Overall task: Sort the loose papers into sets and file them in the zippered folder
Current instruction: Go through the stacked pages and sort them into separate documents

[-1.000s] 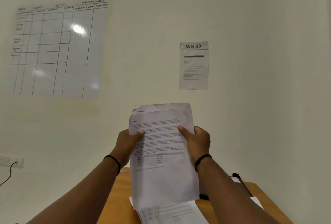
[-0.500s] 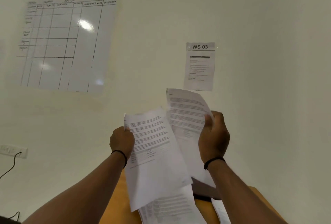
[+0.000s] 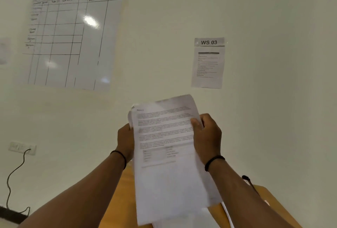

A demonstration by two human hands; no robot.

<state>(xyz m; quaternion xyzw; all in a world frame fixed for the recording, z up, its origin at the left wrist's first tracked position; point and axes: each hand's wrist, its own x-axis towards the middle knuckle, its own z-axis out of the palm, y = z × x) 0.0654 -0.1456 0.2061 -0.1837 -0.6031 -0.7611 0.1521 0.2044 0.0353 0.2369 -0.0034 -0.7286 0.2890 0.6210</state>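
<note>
Loose papers (image 3: 169,154): head view, regathered into one stack, raised above the wooden table (image 3: 125,191). Half a second ago fanned apart. Left hand (image 3: 125,140) gripping one edge, right hand (image 3: 207,136) pinching the other. Probably one set squared up; no folder visible.

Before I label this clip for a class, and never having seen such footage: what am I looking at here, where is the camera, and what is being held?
There is no machine: these are a person's two bare hands, filmed by a wide-angle camera worn on the head, looking forward. The left hand and right hand grip the side edges of a stack of printed papers, held upright before a wall. Below them is a wooden table with more paper lying on it. On the wall hang a whiteboard grid and a sheet under a "WS 03" sign. No folder shows.
</note>
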